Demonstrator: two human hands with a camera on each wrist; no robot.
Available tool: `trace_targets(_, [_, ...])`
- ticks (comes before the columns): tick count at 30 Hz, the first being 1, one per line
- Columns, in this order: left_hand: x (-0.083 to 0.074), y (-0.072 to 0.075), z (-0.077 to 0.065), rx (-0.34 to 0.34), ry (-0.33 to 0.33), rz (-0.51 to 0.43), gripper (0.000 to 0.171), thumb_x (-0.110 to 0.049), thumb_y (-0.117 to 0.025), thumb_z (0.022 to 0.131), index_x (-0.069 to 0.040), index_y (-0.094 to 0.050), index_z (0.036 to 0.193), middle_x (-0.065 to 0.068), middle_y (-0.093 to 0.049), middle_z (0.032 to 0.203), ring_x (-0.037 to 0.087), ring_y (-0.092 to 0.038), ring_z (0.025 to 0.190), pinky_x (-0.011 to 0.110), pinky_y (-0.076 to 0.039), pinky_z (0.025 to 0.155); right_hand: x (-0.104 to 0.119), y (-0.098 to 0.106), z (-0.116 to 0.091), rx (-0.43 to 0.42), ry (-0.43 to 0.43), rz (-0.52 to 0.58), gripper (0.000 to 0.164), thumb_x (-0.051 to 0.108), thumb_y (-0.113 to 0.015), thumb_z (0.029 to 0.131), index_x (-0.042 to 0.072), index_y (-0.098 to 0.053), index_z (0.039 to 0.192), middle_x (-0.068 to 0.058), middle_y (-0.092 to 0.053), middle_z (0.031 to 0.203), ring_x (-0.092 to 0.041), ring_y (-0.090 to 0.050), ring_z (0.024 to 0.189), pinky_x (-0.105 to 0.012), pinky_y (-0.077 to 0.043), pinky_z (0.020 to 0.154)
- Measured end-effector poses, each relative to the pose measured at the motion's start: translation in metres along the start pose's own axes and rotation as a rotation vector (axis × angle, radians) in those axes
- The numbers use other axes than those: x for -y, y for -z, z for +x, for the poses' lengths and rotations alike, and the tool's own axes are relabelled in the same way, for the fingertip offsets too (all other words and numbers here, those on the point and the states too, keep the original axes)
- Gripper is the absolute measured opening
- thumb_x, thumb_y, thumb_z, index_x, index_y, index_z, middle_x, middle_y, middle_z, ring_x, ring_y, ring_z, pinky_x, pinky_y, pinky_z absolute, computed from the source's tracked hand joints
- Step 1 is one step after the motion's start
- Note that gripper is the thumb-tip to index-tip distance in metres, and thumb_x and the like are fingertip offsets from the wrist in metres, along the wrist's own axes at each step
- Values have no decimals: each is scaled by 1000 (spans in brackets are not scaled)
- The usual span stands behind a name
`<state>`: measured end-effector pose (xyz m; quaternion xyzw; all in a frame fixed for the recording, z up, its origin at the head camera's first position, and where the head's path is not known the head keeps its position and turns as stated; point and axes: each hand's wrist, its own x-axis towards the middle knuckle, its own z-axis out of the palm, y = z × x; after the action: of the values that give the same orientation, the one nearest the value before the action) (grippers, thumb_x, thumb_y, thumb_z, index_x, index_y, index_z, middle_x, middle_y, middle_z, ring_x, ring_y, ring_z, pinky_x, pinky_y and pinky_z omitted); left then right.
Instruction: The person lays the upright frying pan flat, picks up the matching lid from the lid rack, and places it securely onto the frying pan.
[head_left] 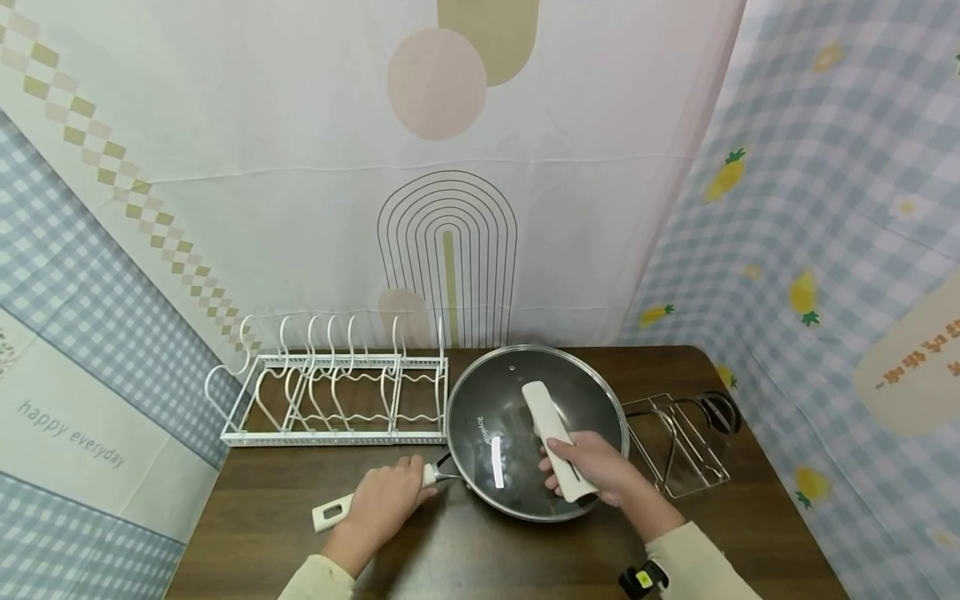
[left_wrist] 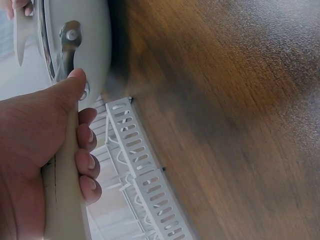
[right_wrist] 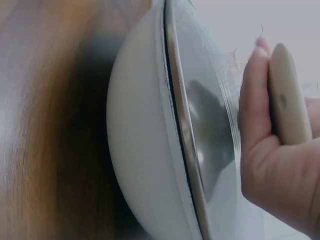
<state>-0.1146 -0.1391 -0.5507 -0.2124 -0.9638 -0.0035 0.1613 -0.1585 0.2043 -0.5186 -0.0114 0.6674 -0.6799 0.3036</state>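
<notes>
A wide wok (right_wrist: 132, 125) with a pale outer side stands on the wooden table, topped by a glass lid (head_left: 592, 392) with a metal rim. My left hand (head_left: 384, 504) grips the wok's cream handle (head_left: 328, 513), fingers wrapped underneath and thumb along the top towards the metal bracket (left_wrist: 70, 40). My right hand (head_left: 600, 468) holds the lid's long cream handle (head_left: 542, 404) at its nearer end, thumb on top. All around, the lid's rim sits close along the wok's edge in the right wrist view.
Left of the wok is a white wire rack (head_left: 315, 437) with upright dividers, close beside the wok's rim. To the right a metal wire stand (head_left: 693, 493) carries black curved parts (head_left: 722, 412). The wooden table (head_left: 262, 500) meets patterned cloth at the back and sides.
</notes>
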Motion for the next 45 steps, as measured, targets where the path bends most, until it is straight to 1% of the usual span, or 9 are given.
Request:
trace_targets(3, [1, 0, 1, 17, 5, 0, 50, -47, -81, 84, -9, -49, 83, 5, -53, 67, 26, -58, 49, 41, -46, 42, 2, -5, -3, -64, 31, -93, 49, 26, -52, 109, -19, -45, 128, -9, -71, 88, -15, -72, 66, -31, -61, 59])
trace_targets(7, [1, 1, 2, 27, 5, 2, 50, -48, -80, 84, -9, -50, 84, 5, -53, 66, 26, -58, 50, 41, -46, 42, 6, -9, -6, -86, 46, -133, 49, 23, -50, 110, -21, -42, 129, -10, -69, 86, -14, -71, 63, -30, -59, 56])
trace_targets(13, [2, 0, 2, 32, 3, 0, 50, -47, -81, 84, -9, -49, 83, 5, -51, 65, 26, -57, 49, 40, -45, 41, 9, -12, -8, -93, 50, -143, 46, 22, -49, 110, -20, -43, 127, -11, -69, 85, -14, -70, 60, -30, -59, 54])
trace_targets(18, [3, -1, 1, 41, 3, -12, 49, -47, -80, 85, -9, -49, 83, 5, -52, 66, 25, -57, 49, 40, -45, 42, 8, -13, -7, -91, 45, -143, 45, 23, -48, 110, -19, -44, 125, -10, -68, 83, -14, -69, 59, -31, -59, 53])
trace_targets(25, [5, -2, 3, 91, -1, -51, 46, -47, -79, 87, -10, -51, 86, 5, -56, 65, 26, -58, 50, 41, -46, 43, 4, -10, -5, -99, 47, -150, 45, 24, -49, 110, -19, -45, 126, -9, -68, 83, -15, -69, 59, -31, -59, 53])
trace_targets(29, [7, -4, 5, 103, -6, -61, 46, -47, -78, 87, -10, -51, 86, 4, -56, 64, 25, -58, 50, 41, -46, 43, 3, -9, -4, -104, 43, -148, 46, 24, -48, 110, -18, -44, 127, -9, -68, 83, -15, -69, 60, -32, -59, 53])
trace_targets(36, [6, -1, 7, 115, -8, -54, 46, -48, -78, 87, -10, -52, 86, 4, -58, 64, 25, -59, 51, 41, -47, 44, 5, -11, -7, -96, 36, -132, 47, 23, -47, 111, -19, -42, 130, -8, -67, 83, -15, -69, 59, -31, -58, 53])
trace_targets(39, [6, 0, 7, 104, -8, -45, 47, -49, -79, 86, -10, -52, 86, 4, -58, 63, 25, -59, 50, 41, -47, 43, 5, -11, -7, -93, 38, -130, 48, 24, -47, 111, -19, -41, 131, -8, -67, 83, -15, -69, 59, -31, -58, 53])
trace_targets(45, [6, -2, 8, 108, -4, -49, 46, -47, -79, 86, -10, -52, 86, 5, -58, 64, 26, -60, 51, 42, -47, 43, 5, -9, -6, -91, 40, -133, 47, 24, -47, 111, -19, -42, 130, -8, -68, 83, -15, -69, 60, -30, -58, 54])
